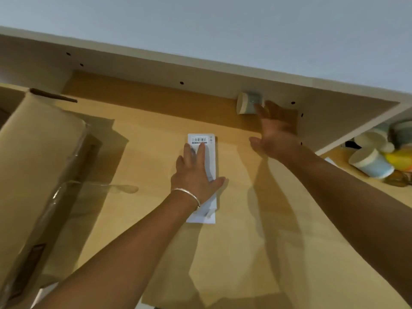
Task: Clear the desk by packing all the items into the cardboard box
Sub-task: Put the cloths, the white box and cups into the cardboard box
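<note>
Presently, the bench (234,253) is close to clear, and only two loose items are seen on its open surface. The left hand (196,175) lies flat, fingers spread, on a long white packet (204,172) with a barcode label at its far end; the hand presses on the packet and has not closed round it. The right hand (276,132) is open, fingers extended toward a small cylindrical container (247,103) lying on its side at the back of the bench, against the rear panel; the fingertips are at or just touching it, and contact cannot be confirmed. The cardboard box (38,175) stands at the left of the bench, well apart from both items, with a flap raised toward the camera. On this evidence both items remain to be packed, and the task is judged to be in its last stage. The interior of the box is hidden by the flap, so its contents cannot be checked. The near end of the packet is partly covered by the left wrist. Further containers (372,161) sit in an adjoining compartment at the right, cut off by the frame edge; whether they fall within the task cannot be told.
</note>
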Tool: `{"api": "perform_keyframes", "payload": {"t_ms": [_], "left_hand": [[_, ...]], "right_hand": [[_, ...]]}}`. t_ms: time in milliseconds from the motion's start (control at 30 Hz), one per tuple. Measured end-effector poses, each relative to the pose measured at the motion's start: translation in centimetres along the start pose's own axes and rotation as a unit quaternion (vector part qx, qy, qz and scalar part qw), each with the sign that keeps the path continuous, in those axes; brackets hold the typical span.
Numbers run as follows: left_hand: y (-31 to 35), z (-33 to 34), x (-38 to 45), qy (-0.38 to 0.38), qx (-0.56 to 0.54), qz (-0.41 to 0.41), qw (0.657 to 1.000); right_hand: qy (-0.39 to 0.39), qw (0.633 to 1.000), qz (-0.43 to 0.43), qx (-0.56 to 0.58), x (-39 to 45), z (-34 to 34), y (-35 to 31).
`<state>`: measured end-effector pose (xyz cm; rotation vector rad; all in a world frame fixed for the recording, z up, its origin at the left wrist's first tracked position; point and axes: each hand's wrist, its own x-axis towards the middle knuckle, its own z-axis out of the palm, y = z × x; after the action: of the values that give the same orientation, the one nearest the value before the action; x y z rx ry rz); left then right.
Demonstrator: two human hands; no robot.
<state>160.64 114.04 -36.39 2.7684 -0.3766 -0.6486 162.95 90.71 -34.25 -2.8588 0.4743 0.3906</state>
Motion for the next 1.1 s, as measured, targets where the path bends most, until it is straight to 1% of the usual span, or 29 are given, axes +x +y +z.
{"api": "perform_keyframes", "payload": {"t_ms": [33, 133, 267, 333, 400, 433, 600, 667, 800, 867, 933, 1100], "left_hand": [[0.1, 0.4, 0.3, -0.001, 0.003, -0.005, 1.000], [0.1, 1.3, 0.7, -0.004, 0.029, -0.014, 0.999], [-0.1, 1.6, 0.6, 0.010, 0.051, -0.013, 0.999], [-0.5, 1.3, 0.4, 0.015, 0.057, -0.010, 0.998], [-1.2, 0.8, 0.1, 0.012, 0.055, -0.014, 0.998], [-1.7, 0.6, -0.1, 0.008, 0.054, -0.017, 0.998], [-4.4, -0.3, -2.0, 0.011, 0.070, -0.008, 0.997], [-5.4, -1.0, -3.0, 0.020, 0.078, -0.002, 0.997], [-7.5, -3.5, -5.8, 0.042, 0.076, 0.008, 0.996], [-8.4, -5.6, -7.5, 0.075, 0.067, 0.023, 0.995], [-9.4, -8.1, -9.6, 0.110, 0.064, 0.040, 0.991], [-13.6, -15.7, -16.7, 0.205, 0.074, 0.049, 0.975]], "right_hand": [[0.001, 1.000, -0.013, -0.022, 1.3, 0.3, 0.2], [0.049, 0.993, -0.072, -0.085, 4.0, 1.1, 0.3], [0.059, 0.989, -0.108, -0.085, 5.5, 0.5, -0.8], [0.078, 0.987, -0.120, -0.065, 6.2, 0.0, -1.3], [0.104, 0.987, -0.115, -0.050, 6.9, 0.0, -1.5], [0.114, 0.986, -0.106, -0.064, 7.2, 0.1, -1.6], [0.092, 0.976, -0.074, -0.182, 7.3, 0.7, -2.8], [0.109, 0.970, -0.071, -0.207, 6.6, 0.5, -3.2], [0.124, 0.973, -0.090, -0.171, 3.9, 0.4, -4.3], [0.094, 0.987, -0.073, -0.110, 2.2, 0.3, -5.8], [0.094, 0.991, -0.070, -0.066, 0.5, -0.1, -8.0], [0.150, 0.974, -0.167, 0.009, -4.7, -2.7, -16.3]]}}
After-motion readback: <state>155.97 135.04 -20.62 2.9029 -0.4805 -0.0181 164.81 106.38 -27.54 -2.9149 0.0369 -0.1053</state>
